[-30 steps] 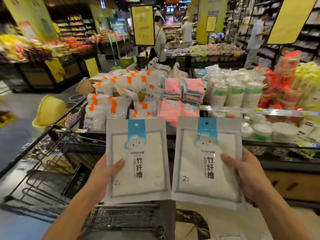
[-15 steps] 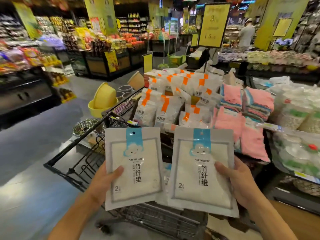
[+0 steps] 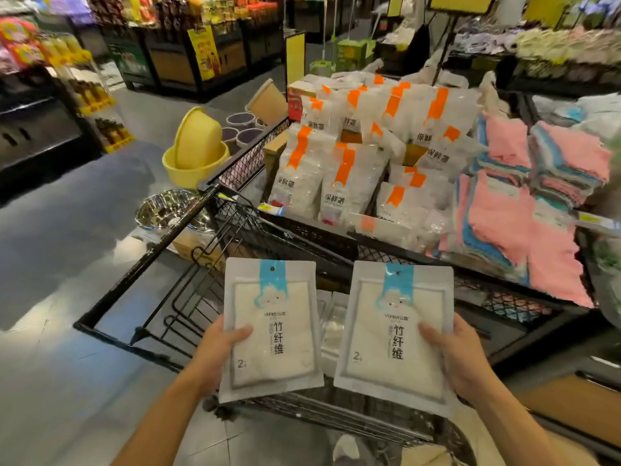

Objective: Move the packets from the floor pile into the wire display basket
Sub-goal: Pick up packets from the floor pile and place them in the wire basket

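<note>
- Head view: left hand (image 3: 215,356) clamps the left packet (image 3: 270,327) by its lower left edge, thumb across the front, fingers hidden behind.
- Right hand (image 3: 460,359) clamps the right packet (image 3: 393,334) the same way on its lower right edge, thumb on the front.
- Both packets stand upright, long axis vertical, blue header up, print facing the camera. They sit side by side, a narrow gap between, not touching.
- Each grip is at the outer low edge, so most of each packet stands up and inboard of its hand.
- Basket (image 3: 208,290) lies below and ahead of both grips; its black wire frame runs under and behind the packets. Some clear packets show through the gap, low in the basket.
- Left grip is over the open part of the basket; right grip is nearer its right side, beside the pink cloths (image 3: 524,230).
- Judgement: the drop is down and slightly forward; either hand can release first, left has more room.
- Floor pile is not in view.
</note>
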